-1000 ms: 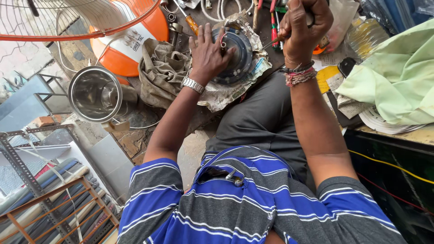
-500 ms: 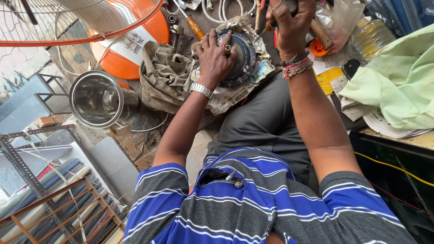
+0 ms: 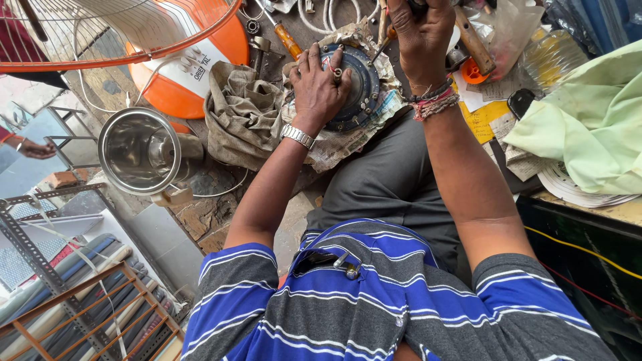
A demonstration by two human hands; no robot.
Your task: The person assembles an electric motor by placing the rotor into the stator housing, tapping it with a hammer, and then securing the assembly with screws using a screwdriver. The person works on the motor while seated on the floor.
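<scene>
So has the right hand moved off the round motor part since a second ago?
Cannot tell; the right hand stays raised above the round motor part, holding a tool as before.

Beside you a shiny steel pot, crumpled grey rag, orange fan base under its wire guard, pale green cloth, orange-handled screwdriver.
</scene>
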